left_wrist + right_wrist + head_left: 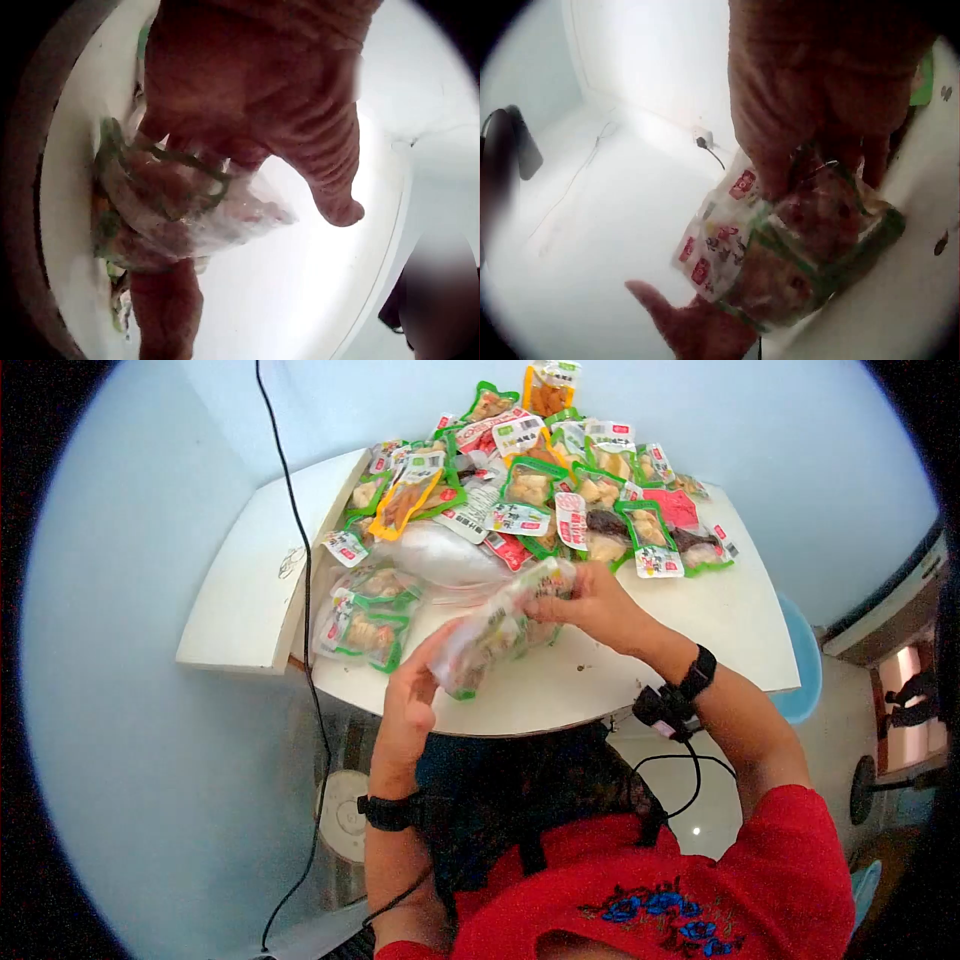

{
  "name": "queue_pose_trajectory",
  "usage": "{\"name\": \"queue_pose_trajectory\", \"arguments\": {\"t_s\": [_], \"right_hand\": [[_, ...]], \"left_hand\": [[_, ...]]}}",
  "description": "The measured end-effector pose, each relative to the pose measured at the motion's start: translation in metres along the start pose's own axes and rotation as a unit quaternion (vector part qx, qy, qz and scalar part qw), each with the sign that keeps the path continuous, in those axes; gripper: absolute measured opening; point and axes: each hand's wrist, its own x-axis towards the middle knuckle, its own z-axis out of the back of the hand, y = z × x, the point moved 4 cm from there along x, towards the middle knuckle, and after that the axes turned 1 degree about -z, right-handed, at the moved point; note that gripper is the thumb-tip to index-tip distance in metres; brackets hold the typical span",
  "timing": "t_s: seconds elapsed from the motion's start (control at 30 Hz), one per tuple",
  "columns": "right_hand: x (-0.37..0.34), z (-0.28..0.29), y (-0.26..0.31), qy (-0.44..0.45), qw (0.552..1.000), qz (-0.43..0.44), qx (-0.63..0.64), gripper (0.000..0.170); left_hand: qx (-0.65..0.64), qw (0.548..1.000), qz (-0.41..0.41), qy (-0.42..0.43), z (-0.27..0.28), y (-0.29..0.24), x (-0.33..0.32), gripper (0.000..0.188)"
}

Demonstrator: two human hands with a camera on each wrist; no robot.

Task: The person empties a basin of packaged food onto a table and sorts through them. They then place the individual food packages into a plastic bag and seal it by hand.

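Bag point(492, 628): one, see-through, held aslant between both hands above the near part of the table point(560, 690); contact with the tabletop could not be told. Contents: green-edged packets point(776, 281), printed white and red in part; exact count not legible through the film.

Right hand point(605, 610): at the upper end of the bag, thumb and fingers pinching the film.

Left hand point(408, 698): at the lower end, fingers extended against the bag, thumb spread well apart from it, so supporting rather than gripping. Whether the fingertips lay inside the film or behind it could not be told.

Second bag point(370, 615): at the table's left, likewise holding green-edged packets, lying apart from the hands.

Film point(450, 555): a glossy bunch, just beyond the hands, perhaps spare bags.

Pile point(525, 485): many packets, green, yellow and red, heaped along the far side.

Step in hand, by judgement: packets being settled in the bag. Next move, by judgement: called for a firm right-hand pinch on the film, the left hand steadying the load and squaring the packets inside.
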Motion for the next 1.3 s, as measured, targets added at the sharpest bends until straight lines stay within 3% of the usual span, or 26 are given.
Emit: {"name": "queue_pose_trajectory", "arguments": {"t_s": [0.07, 0.1, 0.23, 0.3, 0.33, 0.37, 0.47, 0.5, 0.6, 0.7, 0.8, 0.93, 1.0, 1.17, 1.3], "right_hand": [[0.002, -0.001, 0.001, -0.016, 0.999, 0.008, 0.031, 0.024], [0.004, -0.001, -0.003, -0.02, 0.999, 0.002, 0.037, 0.026], [0.0, -0.004, -0.004, -0.002, 0.998, 0.034, 0.056, 0.038], [-0.002, -0.001, -0.014, 0.07, 0.997, 0.019, -0.019, 0.043], [-0.007, 0.001, -0.015, 0.099, 0.993, 0.009, -0.057, 0.045], [-0.013, -0.002, -0.015, 0.076, 0.997, 0.012, 0.015, 0.045], [-0.014, 0.0, -0.024, 0.065, 0.997, 0.0, 0.034, 0.043], [-0.016, 0.005, -0.023, 0.064, 0.996, -0.036, -0.047, 0.038], [-0.028, 0.002, -0.002, 0.031, 0.99, 0.021, 0.138, 0.034], [-0.033, 0.005, 0.004, -0.002, 0.986, -0.03, 0.166, 0.04], [-0.043, -0.008, 0.026, 0.043, 0.97, 0.02, 0.238, 0.051], [-0.05, -0.014, 0.009, 0.026, 0.967, -0.022, 0.252, 0.056], [-0.051, -0.018, 0.003, -0.004, 0.942, -0.044, 0.334, 0.054], [-0.053, -0.019, 0.003, -0.021, 0.924, -0.112, 0.364, 0.05], [-0.051, -0.012, 0.002, -0.057, 0.92, -0.105, 0.375, 0.045]], "left_hand": [[0.042, 0.996, -0.077, 0.017, -0.002, 0.0, 0.001, 0.075], [0.14, 0.988, -0.05, -0.047, -0.003, 0.002, 0.0, 0.062], [0.171, 0.978, -0.03, -0.117, -0.002, 0.013, 0.01, 0.041], [0.196, 0.971, -0.028, -0.131, -0.003, 0.011, 0.011, 0.033], [0.172, 0.976, -0.03, -0.13, -0.005, 0.011, 0.011, 0.033], [0.148, 0.981, -0.03, -0.125, -0.007, 0.01, 0.01, 0.032], [0.119, 0.985, -0.05, -0.117, -0.008, 0.015, 0.009, 0.029], [0.117, 0.985, -0.05, -0.12, -0.009, 0.012, 0.009, 0.028], [0.014, 0.991, -0.032, -0.129, -0.008, 0.01, 0.006, 0.034], [-0.155, 0.979, 0.002, -0.135, -0.018, 0.012, 0.006, 0.042], [-0.198, 0.972, 0.055, -0.118, -0.029, 0.013, 0.006, 0.046], [-0.282, 0.948, 0.079, -0.129, -0.035, 0.019, 0.005, 0.045], [-0.272, 0.949, 0.081, -0.135, -0.041, 0.022, 0.004, 0.045], [-0.234, 0.96, 0.067, -0.139, -0.042, 0.023, 0.002, 0.046], [-0.277, 0.946, 0.119, -0.116, -0.043, 0.016, -0.004, 0.047]]}}
